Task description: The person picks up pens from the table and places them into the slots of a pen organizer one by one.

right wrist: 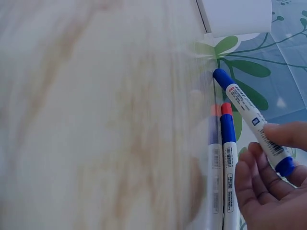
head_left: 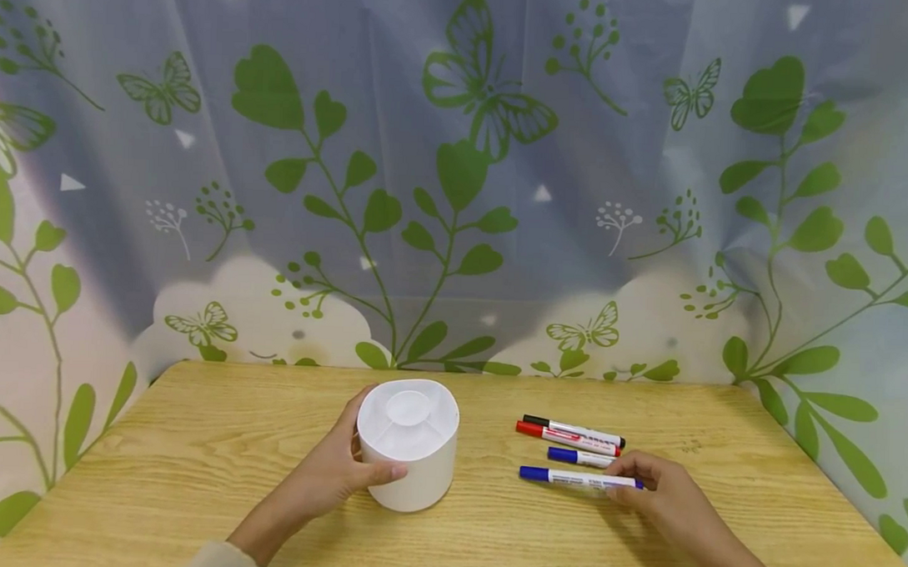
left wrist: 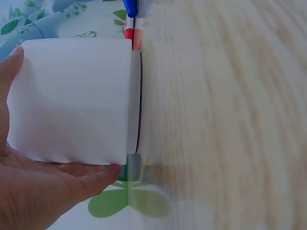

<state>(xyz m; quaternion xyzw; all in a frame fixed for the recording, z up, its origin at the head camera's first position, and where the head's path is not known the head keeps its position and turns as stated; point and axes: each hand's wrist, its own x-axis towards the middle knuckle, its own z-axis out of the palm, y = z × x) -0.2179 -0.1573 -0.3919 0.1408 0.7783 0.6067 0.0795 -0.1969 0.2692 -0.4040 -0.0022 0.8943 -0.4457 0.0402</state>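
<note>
My left hand point(head_left: 325, 473) grips a white round desk organizer point(head_left: 415, 482) from its left side, thumb across the front and fingers behind. The organizer's top shows divided compartments around a small round middle cup. My right hand point(head_left: 670, 501) pinches a blue-capped whiteboard marker point(head_left: 575, 478) near its right end, between thumb and fingers. In the right wrist view that marker point(right wrist: 249, 112) slants above the tabletop, its cap pointing toward the organizer. Just behind it lies a second blue marker point(head_left: 564, 456), its right end hidden by my right hand.
Beyond the blue markers, a red marker point(head_left: 564, 437) and a black marker point(head_left: 587, 432) lie side by side on the wooden table point(head_left: 216, 442). A curtain point(head_left: 399, 148) printed with green leaves and butterflies hangs along the table's back edge.
</note>
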